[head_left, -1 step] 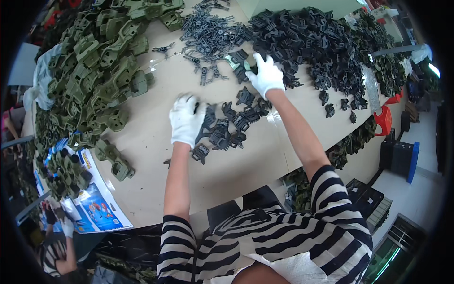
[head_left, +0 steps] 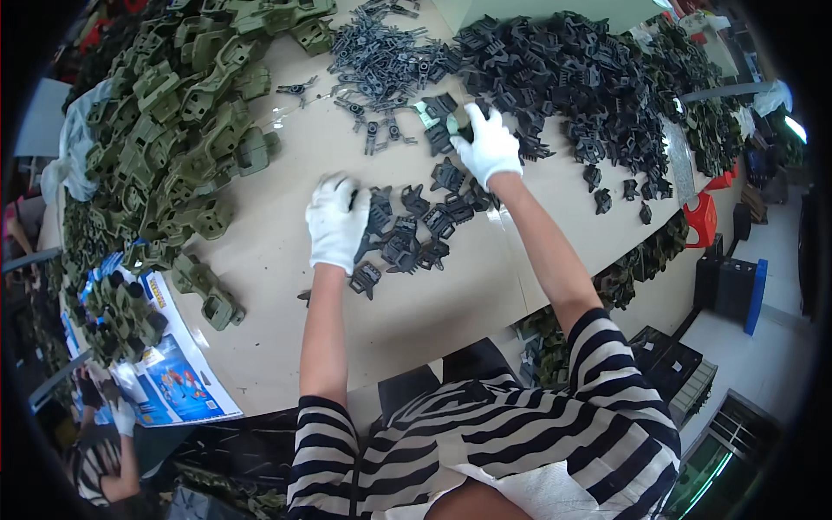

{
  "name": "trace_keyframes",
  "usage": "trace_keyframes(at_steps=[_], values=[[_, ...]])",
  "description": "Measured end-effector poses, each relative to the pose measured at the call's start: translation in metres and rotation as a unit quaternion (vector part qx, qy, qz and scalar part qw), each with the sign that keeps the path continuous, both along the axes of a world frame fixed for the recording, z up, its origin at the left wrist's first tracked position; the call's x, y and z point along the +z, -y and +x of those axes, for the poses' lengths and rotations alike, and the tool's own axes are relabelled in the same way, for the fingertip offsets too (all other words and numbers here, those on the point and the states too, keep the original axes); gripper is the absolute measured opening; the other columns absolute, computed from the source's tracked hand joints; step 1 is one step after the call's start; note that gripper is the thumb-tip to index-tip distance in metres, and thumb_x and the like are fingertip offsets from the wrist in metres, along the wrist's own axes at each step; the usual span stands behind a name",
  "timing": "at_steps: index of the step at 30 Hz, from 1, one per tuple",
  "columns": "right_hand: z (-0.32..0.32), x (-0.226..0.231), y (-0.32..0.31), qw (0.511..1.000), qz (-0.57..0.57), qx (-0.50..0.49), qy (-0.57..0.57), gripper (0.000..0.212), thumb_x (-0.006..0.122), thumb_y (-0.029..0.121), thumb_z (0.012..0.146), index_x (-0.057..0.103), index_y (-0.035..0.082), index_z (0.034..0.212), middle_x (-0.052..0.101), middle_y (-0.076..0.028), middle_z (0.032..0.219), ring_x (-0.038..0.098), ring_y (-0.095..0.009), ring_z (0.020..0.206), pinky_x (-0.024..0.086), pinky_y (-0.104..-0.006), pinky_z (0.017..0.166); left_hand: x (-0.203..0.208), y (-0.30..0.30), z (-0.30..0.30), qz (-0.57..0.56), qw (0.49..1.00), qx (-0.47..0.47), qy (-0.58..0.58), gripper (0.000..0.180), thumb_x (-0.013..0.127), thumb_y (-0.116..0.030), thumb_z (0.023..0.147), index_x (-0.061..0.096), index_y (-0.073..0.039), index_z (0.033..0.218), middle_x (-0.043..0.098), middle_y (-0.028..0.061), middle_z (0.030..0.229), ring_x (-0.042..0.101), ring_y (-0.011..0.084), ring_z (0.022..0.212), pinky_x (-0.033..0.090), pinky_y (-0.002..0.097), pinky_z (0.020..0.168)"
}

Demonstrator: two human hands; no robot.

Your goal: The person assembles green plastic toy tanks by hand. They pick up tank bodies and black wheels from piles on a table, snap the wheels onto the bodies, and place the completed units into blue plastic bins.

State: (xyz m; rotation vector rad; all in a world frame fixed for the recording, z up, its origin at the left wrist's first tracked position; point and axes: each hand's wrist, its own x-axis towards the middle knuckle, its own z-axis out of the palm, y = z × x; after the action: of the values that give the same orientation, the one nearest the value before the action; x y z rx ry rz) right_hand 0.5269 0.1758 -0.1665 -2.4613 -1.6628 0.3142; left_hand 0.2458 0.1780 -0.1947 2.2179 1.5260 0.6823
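My left hand (head_left: 337,224), in a white glove, hovers at the left edge of a loose cluster of dark plastic parts (head_left: 402,244). Its fingers curl downward, and whatever lies under them is hidden. Farther out to the right, my right hand (head_left: 489,149), gloved too, has thumb and forefinger spread at the near edge of a large heap of black toothed plastic parts (head_left: 555,74). Close to its thumb lie a black part (head_left: 439,106) and a pale green piece (head_left: 425,115).
Olive-green moulded shells (head_left: 186,147) are heaped on the left. Small grey pronged parts (head_left: 381,52) form a pile at the far middle. A printed blue-and-white sheet (head_left: 186,381) lies at the table's left edge. Another person's gloved hand (head_left: 123,416) shows at lower left.
My left hand has shifted slightly left, away from the dark parts, and looks less blurred. My right hand has barely moved.
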Motion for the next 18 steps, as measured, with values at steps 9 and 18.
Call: trace_keyframes(at_steps=[9, 18], values=[[0.001, 0.042, -0.003, 0.993, -0.026, 0.104, 0.051, 0.065, 0.063, 0.055, 0.084, 0.050, 0.014, 0.134, 0.062, -0.014, 0.121, 0.064, -0.033, 0.104, 0.049, -0.0461, 0.088, 0.022, 0.059, -0.006, -0.015, 0.997, 0.059, -0.039, 0.059, 0.068, -0.040, 0.085, 0.057, 0.001, 0.125, 0.053, 0.0190, 0.134, 0.043, 0.0393, 0.130, 0.030, 0.0499, 0.109], [0.026, -0.004, -0.023, 0.992, 0.006, 0.075, -0.105, 0.061, 0.069, 0.048, 0.082, 0.056, 0.014, 0.131, 0.056, -0.018, 0.125, 0.060, -0.036, 0.111, 0.048, -0.0426, 0.096, 0.041, 0.104, 0.028, -0.059, 0.977, -0.140, -0.151, 0.080, 0.081, -0.044, 0.063, 0.054, -0.010, 0.130, 0.041, 0.0145, 0.143, 0.030, 0.0404, 0.137, 0.020, 0.0563, 0.112]])
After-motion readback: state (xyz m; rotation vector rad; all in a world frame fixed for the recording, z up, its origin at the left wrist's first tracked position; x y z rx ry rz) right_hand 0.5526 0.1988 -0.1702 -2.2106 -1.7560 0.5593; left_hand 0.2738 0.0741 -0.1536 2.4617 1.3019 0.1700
